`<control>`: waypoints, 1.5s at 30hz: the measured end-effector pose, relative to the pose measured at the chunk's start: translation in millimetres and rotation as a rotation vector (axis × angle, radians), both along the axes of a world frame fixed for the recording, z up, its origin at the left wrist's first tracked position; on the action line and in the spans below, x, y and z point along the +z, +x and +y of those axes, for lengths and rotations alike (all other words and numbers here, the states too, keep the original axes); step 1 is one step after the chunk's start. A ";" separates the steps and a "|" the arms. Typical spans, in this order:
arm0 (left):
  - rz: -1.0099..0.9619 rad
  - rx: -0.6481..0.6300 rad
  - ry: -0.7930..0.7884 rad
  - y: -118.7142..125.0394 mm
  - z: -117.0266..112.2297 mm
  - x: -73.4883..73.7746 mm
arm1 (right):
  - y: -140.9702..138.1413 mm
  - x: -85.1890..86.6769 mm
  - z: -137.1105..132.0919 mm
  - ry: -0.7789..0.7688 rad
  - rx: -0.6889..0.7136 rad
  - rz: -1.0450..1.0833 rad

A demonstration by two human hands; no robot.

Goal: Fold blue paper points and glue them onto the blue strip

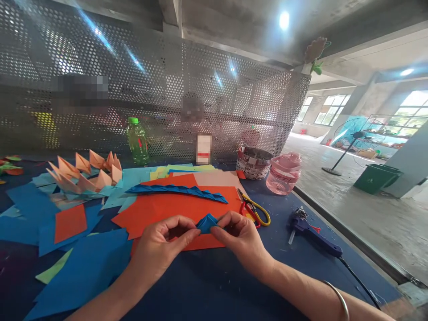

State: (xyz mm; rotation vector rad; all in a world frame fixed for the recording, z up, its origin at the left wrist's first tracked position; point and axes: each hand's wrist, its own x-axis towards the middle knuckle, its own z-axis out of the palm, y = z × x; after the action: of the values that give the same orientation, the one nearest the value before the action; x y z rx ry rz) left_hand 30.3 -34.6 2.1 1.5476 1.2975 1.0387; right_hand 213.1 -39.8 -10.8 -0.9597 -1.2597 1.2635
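Note:
Between my two hands is a small folded piece of blue paper [207,224], peaked in the middle. My left hand [167,240] pinches its left corner between thumb and fingers, and my right hand [241,238] pinches the right corner. Both hands are just above orange paper sheets [160,211]. Beyond them lies a long strip of linked blue folded paper [180,191]. Scissors [254,209] with red and yellow handles rest right of the sheets. A ring of peach folded paper points [88,176] stands at the left.
Blue paper sheets [83,272] cover the table's left side. A glue gun [314,236] with a cord lies at the right. A green bottle [137,145], a patterned round container [254,162] and a pink plastic jug [284,174] stand before a perforated metal screen [214,76].

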 end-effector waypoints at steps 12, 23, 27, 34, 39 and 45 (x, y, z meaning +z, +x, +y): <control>0.131 0.051 -0.021 0.2 -5.8 0.1 | 1.4 -2.8 -1.0 -0.027 -0.015 -0.006; 0.114 0.027 0.030 2.4 -6.2 -3.0 | 4.3 -4.5 0.8 0.035 -0.032 -0.012; 0.023 0.018 0.064 4.4 -3.6 -3.1 | 3.4 -5.4 -0.1 0.054 -0.030 -0.020; -0.015 0.024 0.080 4.0 -2.7 -4.5 | 1.9 0.4 -1.7 0.024 -0.051 -0.002; -0.035 0.016 0.072 4.5 -3.7 -3.4 | 2.6 1.5 -1.2 -0.005 -0.058 0.000; -0.027 -0.034 0.044 3.0 -1.3 -3.6 | 5.2 -3.5 2.7 0.058 -0.081 0.004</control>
State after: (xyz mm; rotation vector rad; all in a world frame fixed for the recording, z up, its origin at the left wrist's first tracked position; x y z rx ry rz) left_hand 33.3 -35.9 -1.6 1.5774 1.2333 1.0700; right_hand 218.3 -37.2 -14.3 -0.9571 -1.2356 1.1595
